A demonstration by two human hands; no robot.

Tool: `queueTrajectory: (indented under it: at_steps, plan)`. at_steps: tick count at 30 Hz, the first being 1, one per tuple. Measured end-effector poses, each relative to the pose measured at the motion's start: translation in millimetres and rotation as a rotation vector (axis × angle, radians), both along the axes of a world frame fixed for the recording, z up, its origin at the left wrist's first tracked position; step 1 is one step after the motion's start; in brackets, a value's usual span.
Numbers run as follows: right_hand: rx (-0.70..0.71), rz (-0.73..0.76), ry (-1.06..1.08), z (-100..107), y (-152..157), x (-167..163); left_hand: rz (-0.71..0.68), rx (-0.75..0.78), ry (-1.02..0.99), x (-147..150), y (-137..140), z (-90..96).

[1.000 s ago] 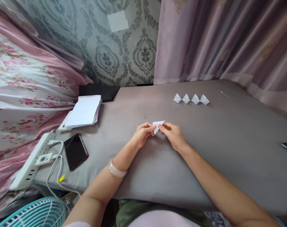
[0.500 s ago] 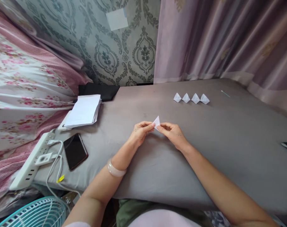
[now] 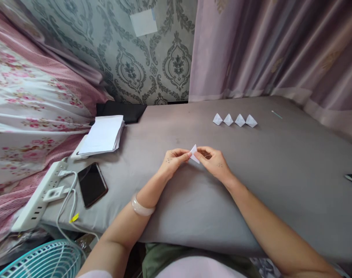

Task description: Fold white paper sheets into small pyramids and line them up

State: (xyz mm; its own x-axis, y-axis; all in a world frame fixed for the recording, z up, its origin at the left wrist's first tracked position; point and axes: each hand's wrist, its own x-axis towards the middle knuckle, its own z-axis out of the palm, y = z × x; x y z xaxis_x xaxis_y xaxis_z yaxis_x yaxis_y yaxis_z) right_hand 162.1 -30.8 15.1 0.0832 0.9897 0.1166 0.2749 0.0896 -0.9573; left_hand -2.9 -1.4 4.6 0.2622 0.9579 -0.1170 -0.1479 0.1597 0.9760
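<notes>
A small piece of folded white paper (image 3: 194, 153) with a pointed top is held over the middle of the grey-covered table (image 3: 176, 127). My left hand (image 3: 176, 160) pinches its left side between thumb and fingers. On the other side, the thumb and fingers of my right hand (image 3: 212, 160) close on the paper's right edge. Both hands partly hide the paper. Farther back to the right, several folded white paper shapes (image 3: 240, 120) stand in a row, their points upward.
At the left lie a stack of white paper (image 3: 102, 135), a black phone (image 3: 92, 185) and a white power strip (image 3: 39, 199) with cables. Behind the stack is a black item (image 3: 135, 112). A cotton swab (image 3: 277, 114) lies far right. A turquoise fan (image 3: 45, 262) stands below the table edge.
The folded paper has turned slightly and shifted a little to the right and down. My right hand's thumb and fingers have changed their grip on it. The left hand still pinches it.
</notes>
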Motion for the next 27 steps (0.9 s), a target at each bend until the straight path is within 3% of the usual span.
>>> queueTrajectory:
  at_steps: [6,9,13,19,27]
  plan:
    - [0.091,-0.066,-0.02,0.8,1.3,2.4,-0.114,-0.01,0.101,7.0,-10.4,6.7]
    - [0.053,-0.041,-0.023,-4.5,3.7,4.6,-0.151,-0.049,0.107,6.9,-9.0,5.1]
    - [0.041,-0.103,0.04,-5.9,4.6,5.5,-0.015,-0.065,0.021,3.7,-1.8,-1.5]
    - [0.347,-0.09,-0.253,-6.8,-3.5,-3.7,0.096,-0.068,-0.061,1.5,1.8,-3.8]
    - [0.444,-0.027,-0.499,-14.5,-9.7,-9.2,0.138,-0.048,-0.04,1.7,0.6,-2.9]
